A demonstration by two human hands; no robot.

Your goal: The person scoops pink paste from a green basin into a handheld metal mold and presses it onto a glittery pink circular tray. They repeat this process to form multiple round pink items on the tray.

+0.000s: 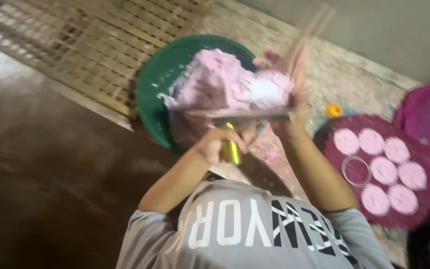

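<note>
While the person leans over the floor, both hands are busy at a lump of soft pink dough that sits in a round green basin. The dough looks wet and sticky, with a rough, torn surface and white powdery spots, and it rises above the basin rim. The left hand is closed tight around a shiny yellow handle, which looks like metal or hard plastic. From it a flat grey blade runs across, under the front of the dough. The right hand is blurred; it presses against the right side of the dough and the end of the blade, but I cannot tell if its fingers are closed or spread. The person wears a grey shirt with big white and black letters.

To the right lies a round dark red tray of woven look, carrying seven flat pink discs and one thin clear ring. Just above it is a small yellow cap. A bright magenta tray is partly hidden at the right edge. Behind the basin stands a pale wooden lattice. The floor at the left is dark brown and smooth.
</note>
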